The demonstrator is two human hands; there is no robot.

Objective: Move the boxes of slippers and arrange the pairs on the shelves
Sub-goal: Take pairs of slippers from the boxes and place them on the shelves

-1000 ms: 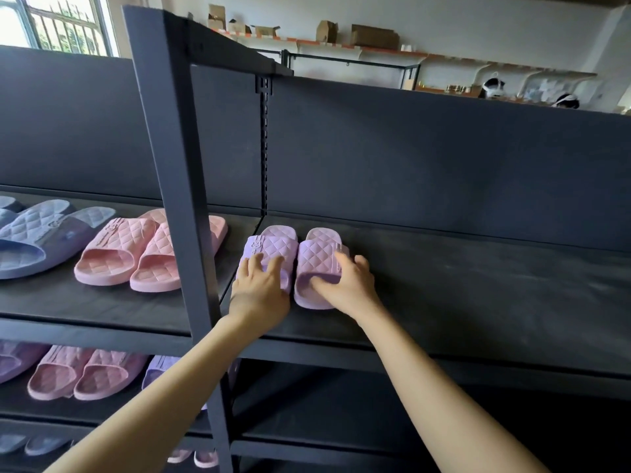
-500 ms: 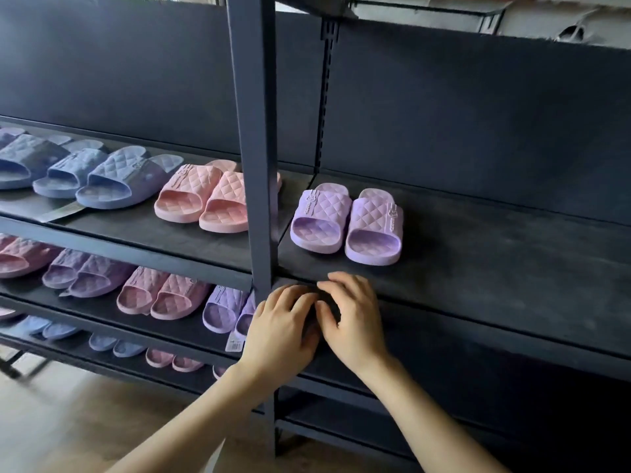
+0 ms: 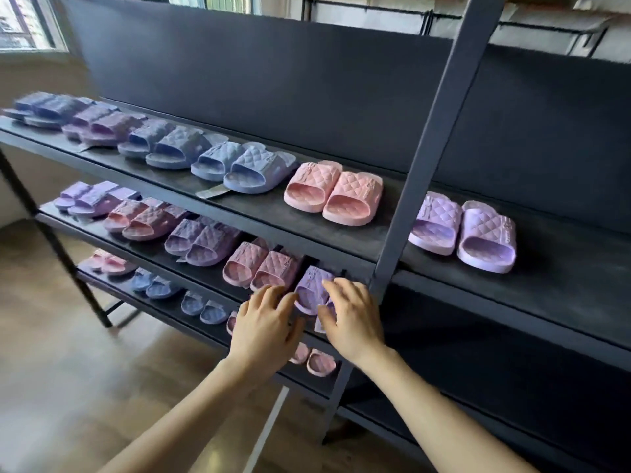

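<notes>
A lilac pair of quilted slippers (image 3: 462,228) sits on the top shelf (image 3: 563,285) just right of the dark upright post (image 3: 433,141). A pink pair (image 3: 334,192) stands left of the post. My left hand (image 3: 264,324) and my right hand (image 3: 351,319) hover side by side in front of the middle shelf, fingers spread, holding nothing. Between them shows a lilac slipper (image 3: 312,288) on the middle shelf, its partner mostly hidden by my right hand. I cannot tell whether my fingers touch it.
Several blue, lilac and pink pairs line the top shelf (image 3: 218,158), the middle shelf (image 3: 191,237) and the bottom shelf (image 3: 191,302). Right of the post the shelves are bare. Wooden floor (image 3: 85,387) lies at lower left, a window (image 3: 24,22) at upper left.
My hands let go of the lilac pair on the top shelf and dropped to the middle shelf level. The view swung left and down, showing the full rows.
</notes>
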